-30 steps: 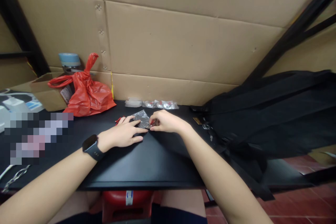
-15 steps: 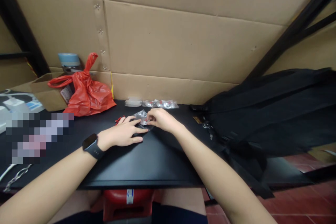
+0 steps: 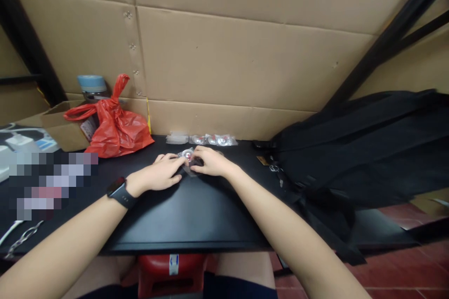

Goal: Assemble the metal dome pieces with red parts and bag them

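Between my hands on the black tabletop (image 3: 168, 224) lies a clear plastic packet (image 3: 187, 154) with a round silvery piece and a bit of red showing in it. My left hand (image 3: 164, 172) rests at its left side, index fingertip touching the packet and thumb held apart; a dark watch is on that wrist. My right hand (image 3: 212, 161) curls over the packet's right side, thumb and forefinger at the plastic. Its other fingers are partly hidden. Beyond, against the cardboard, several similar silvery pieces in clear packets (image 3: 223, 140) sit in a row beside flat clear packets (image 3: 177, 138).
A tied red plastic bag (image 3: 117, 128) stands at the back left by a small cardboard box (image 3: 66, 133) and a blue-lidded bottle (image 3: 91, 84). A black backpack (image 3: 368, 145) covers the right side, with keys (image 3: 275, 168) beside it. Cardboard panels (image 3: 245, 60) wall the back.
My left hand's spread fingers have drawn closer together. My right hand has shifted from a pinch to a looser curl, and the packet's round silvery piece now shows. The view has tilted slightly.
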`<state>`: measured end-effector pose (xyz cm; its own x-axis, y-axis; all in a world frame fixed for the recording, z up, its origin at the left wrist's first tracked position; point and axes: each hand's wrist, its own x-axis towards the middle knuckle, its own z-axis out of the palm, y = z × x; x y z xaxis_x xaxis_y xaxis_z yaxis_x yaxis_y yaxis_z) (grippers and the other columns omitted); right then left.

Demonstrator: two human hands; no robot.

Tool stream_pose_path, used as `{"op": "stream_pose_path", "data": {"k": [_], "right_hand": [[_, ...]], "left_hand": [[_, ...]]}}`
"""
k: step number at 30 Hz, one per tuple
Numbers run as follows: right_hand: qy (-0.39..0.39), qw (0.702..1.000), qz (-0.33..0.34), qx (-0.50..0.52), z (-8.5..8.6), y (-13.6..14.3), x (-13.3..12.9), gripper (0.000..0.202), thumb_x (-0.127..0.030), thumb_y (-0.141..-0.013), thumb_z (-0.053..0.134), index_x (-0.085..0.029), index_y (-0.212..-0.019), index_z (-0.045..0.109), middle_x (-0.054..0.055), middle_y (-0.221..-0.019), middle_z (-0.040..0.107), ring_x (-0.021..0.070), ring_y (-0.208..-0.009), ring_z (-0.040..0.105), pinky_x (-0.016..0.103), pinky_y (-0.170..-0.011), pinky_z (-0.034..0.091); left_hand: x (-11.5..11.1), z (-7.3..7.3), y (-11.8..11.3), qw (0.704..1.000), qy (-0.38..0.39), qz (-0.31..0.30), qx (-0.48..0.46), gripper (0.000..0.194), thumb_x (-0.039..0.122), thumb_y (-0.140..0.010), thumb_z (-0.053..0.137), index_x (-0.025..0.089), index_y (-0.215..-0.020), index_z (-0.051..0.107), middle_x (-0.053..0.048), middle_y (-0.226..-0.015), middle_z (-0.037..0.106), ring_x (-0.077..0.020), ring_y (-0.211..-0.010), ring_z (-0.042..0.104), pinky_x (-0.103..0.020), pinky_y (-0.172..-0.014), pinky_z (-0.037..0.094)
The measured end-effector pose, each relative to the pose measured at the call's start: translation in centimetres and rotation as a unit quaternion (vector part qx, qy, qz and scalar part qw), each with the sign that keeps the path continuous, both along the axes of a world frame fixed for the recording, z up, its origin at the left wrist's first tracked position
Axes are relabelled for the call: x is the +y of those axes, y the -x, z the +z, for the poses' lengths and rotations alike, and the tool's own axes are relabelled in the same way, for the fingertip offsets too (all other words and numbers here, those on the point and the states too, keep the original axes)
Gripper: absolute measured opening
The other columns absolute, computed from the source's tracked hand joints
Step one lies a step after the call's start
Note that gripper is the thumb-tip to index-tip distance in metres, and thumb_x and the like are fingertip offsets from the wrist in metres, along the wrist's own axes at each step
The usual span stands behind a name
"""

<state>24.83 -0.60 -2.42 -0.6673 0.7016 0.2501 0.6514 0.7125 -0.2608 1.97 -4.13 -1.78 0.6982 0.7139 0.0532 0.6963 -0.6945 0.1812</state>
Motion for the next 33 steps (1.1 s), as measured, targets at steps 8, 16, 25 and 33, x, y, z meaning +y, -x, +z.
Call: {"op": "stream_pose_path", "data": {"k": [8,16,25,33], "right_hand": [[0.05,0.997,0.055,0.021,0.4,-2.2,0.8,0.045,-0.001,-0.073,0.061,-0.016,-0.115,0.067,0.009,-0.11,0.065,0.0191,-0.094,0.061,0.03,-0.084,0.048],[0.053,0.994,0.056,0.081,-0.2,-1.8,1.0,0.054,0.008,-0.068,0.051,-0.017,-0.114,0.065,0.005,-0.1,0.067,0.0144,-0.081,0.06,0.024,-0.074,0.046],[0.01,0.998,-0.013,0.065,-0.9,-1.2,1.5,0.005,-0.014,-0.082,0.069,-0.016,-0.086,0.068,0.004,-0.087,0.067,0.0154,-0.079,0.059,0.026,-0.076,0.043],[0.077,0.987,0.031,0.141,-0.6,-1.8,1.9,0.01,-0.021,-0.089,0.063,-0.016,-0.083,0.069,0.008,-0.102,0.069,0.0181,-0.093,0.063,0.031,-0.086,0.047]], "left_hand": [[1.0,-0.8,-0.4,0.991,-0.104,0.075,-0.045,0.036,0.03,-0.087,0.052,0.024,-0.122,0.059,-0.011,-0.125,0.063,-0.0319,-0.121,0.049,-0.047,-0.099,0.035],[2.0,-1.6,-0.5,0.986,-0.117,0.101,-0.062,0.032,0.026,-0.086,0.05,0.026,-0.114,0.066,-0.008,-0.119,0.068,-0.0313,-0.122,0.048,-0.048,-0.097,0.031],[2.4,-1.8,-0.1,0.983,-0.133,0.099,-0.084,0.021,0.031,-0.09,0.058,0.028,-0.108,0.068,-0.007,-0.12,0.066,-0.0285,-0.118,0.047,-0.045,-0.094,0.031],[2.6,-1.8,-0.4,0.974,-0.086,0.153,-0.144,0.024,0.042,-0.092,0.055,0.025,-0.09,0.072,-0.006,-0.114,0.069,-0.0292,-0.115,0.05,-0.047,-0.095,0.033]]}}
